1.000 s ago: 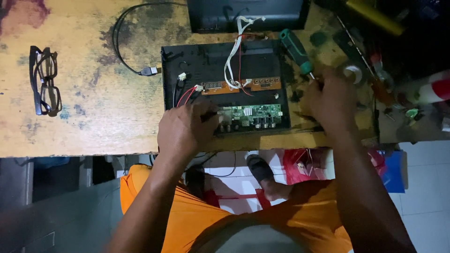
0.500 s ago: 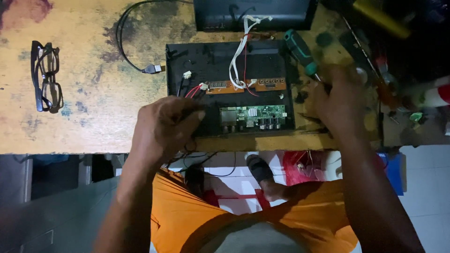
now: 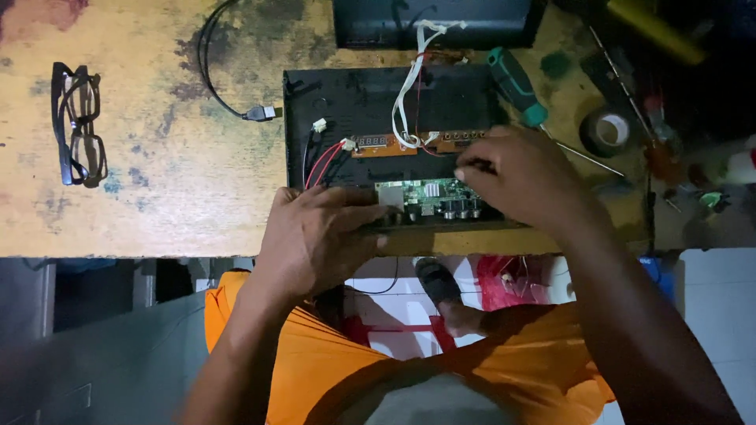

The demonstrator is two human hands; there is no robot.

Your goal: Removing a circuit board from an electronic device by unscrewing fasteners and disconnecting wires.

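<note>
An open black electronics case [image 3: 354,102] lies at the table's near edge. Inside are a green circuit board [image 3: 425,193], an orange display board [image 3: 378,144], red wires [image 3: 323,161] and a white ribbon cable [image 3: 405,86]. My left hand [image 3: 315,236] grips the case's near edge, just left of the green board. My right hand [image 3: 520,181] lies over the case's right part. Its bent fingertips rest between the orange board and the green board. What they pinch, if anything, is hidden.
A green-handled screwdriver [image 3: 512,83] lies by the case's far right corner, with a tape roll [image 3: 606,130] and small tools to its right. Glasses [image 3: 79,126] sit far left. A black cable with a plug [image 3: 236,102] lies left of the case. A black device [image 3: 433,20] stands behind it.
My right hand has moved left from the case's right edge onto the boards. My left hand has stayed at the near edge and closed on it.
</note>
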